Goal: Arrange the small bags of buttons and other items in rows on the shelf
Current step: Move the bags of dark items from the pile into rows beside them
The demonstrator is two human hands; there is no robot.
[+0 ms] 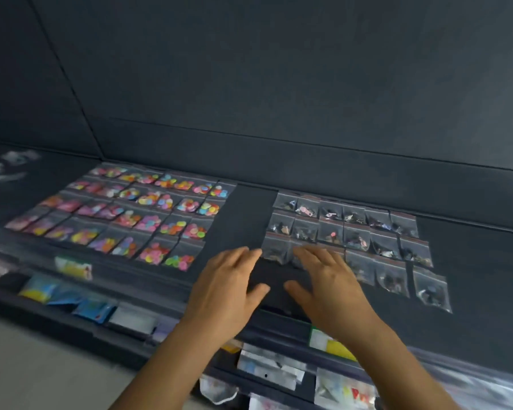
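Observation:
On the dark shelf (249,211) lie two blocks of small clear bags in rows. The left block (137,214) holds colourful buttons. The right block (356,232) holds dark mixed items. My left hand (228,288) hovers with straight fingers just left of the right block's front-left bag (274,250). My right hand (329,285) lies flat with spread fingers over the front row of dark bags, covering one or two of them. Neither hand grips anything.
Lower shelves (107,309) below the front edge hold packets in blue, yellow and white. A few pale loose bags (9,165) lie at the far left of the shelf. A dark back wall (279,84) rises behind the rows. A bare gap separates the two blocks.

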